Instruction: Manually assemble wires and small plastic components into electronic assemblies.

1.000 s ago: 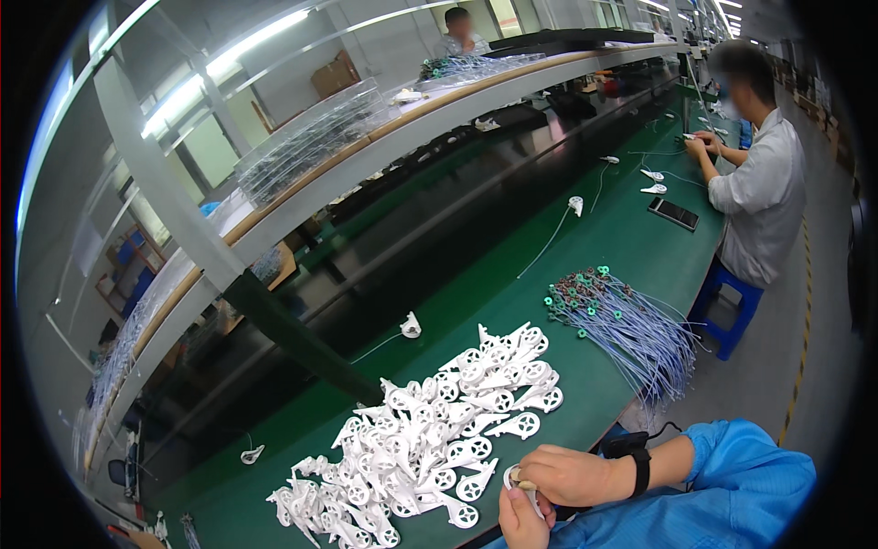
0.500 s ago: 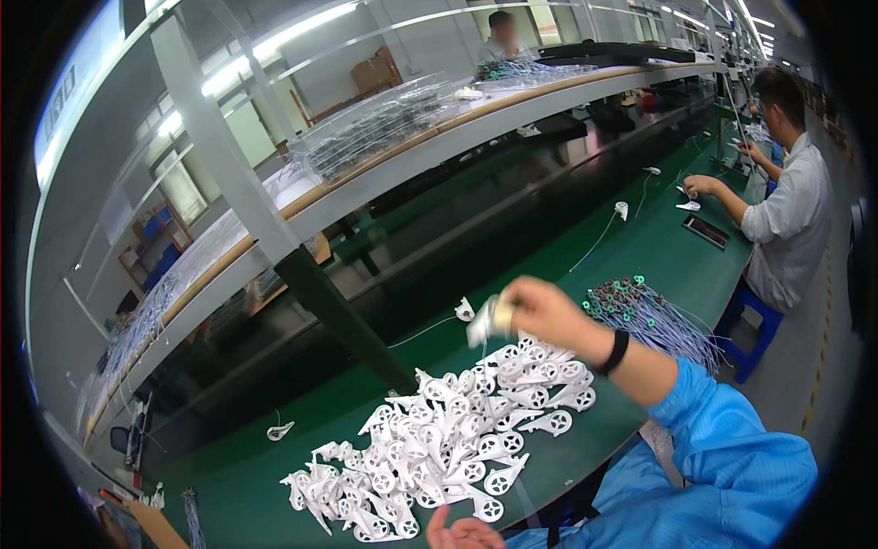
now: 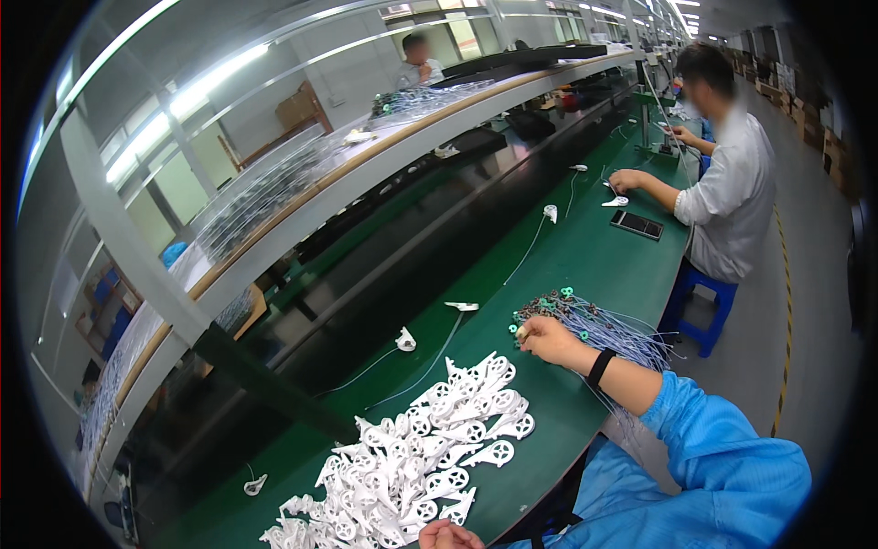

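- Wire bundle (image 3: 617,331): right of white parts (image 3: 395,457); crossed strands could snag if one were pulled.
- Right hand (image 3: 553,344): fingers nearly together at bundle's left end; grip cannot be told.
- Left hand (image 3: 450,535): near edge, half-curled; contents unclear.

Factory assembly workshop, per evid.: long green table (image 3: 585,256) w/ heaped white parts (image 3: 393,467) & bunched wires (image 3: 613,325) — worker (image 3: 732,201) seated alongside on blue stool (image 3: 718,311). Also noted: overhead strip light (image 3: 219,77), yellow-black floor line (image 3: 787,293), stacked cartons (image 3: 809,123) along aisle (image 3: 750,357), R side.
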The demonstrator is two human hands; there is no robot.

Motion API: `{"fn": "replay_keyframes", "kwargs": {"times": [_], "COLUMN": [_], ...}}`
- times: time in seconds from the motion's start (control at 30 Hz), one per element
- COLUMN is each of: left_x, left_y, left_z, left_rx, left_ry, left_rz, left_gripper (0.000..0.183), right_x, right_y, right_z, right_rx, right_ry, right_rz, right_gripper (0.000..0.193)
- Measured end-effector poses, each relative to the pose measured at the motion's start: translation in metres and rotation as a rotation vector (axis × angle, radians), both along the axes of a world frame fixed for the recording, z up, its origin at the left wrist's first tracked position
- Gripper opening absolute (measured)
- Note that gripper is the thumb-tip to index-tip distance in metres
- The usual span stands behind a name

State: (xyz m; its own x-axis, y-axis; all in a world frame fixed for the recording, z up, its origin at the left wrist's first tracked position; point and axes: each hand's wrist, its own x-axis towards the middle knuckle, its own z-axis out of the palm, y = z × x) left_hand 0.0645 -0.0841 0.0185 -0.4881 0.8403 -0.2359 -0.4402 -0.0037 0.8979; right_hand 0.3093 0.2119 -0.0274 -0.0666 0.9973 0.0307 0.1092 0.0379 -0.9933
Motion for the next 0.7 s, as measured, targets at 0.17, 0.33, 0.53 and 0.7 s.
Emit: {"fn": "replay_keyframes", "kwargs": {"times": [0.17, 0.33, 0.53, 0.7], "left_x": [0.009, 0.006, 0.001, 0.011], "left_y": [0.004, 0.019, 0.079, 0.136], "left_z": [-0.001, -0.007, -0.012, -0.019], "left_rx": [-0.001, -0.007, 0.124, 0.134], "left_ry": [0.078, 0.354, 0.842, 1.423], "left_rz": [-0.035, -0.259, -0.555, -0.457], "left_gripper": [0.011, 0.010, 0.016, 0.034], "right_x": [-0.012, -0.015, 0.042, 0.100], "right_y": [0.015, -0.006, -0.074, -0.126], "right_z": [-0.006, 0.009, 0.037, 0.021], "right_rx": [-0.007, 0.012, -0.038, -0.041], "right_ry": [-0.015, -0.121, -0.273, -0.513], "right_rz": [0.121, 0.170, 0.074, -0.143], "right_gripper": [0.016, 0.014, 0.018, 0.019]}}
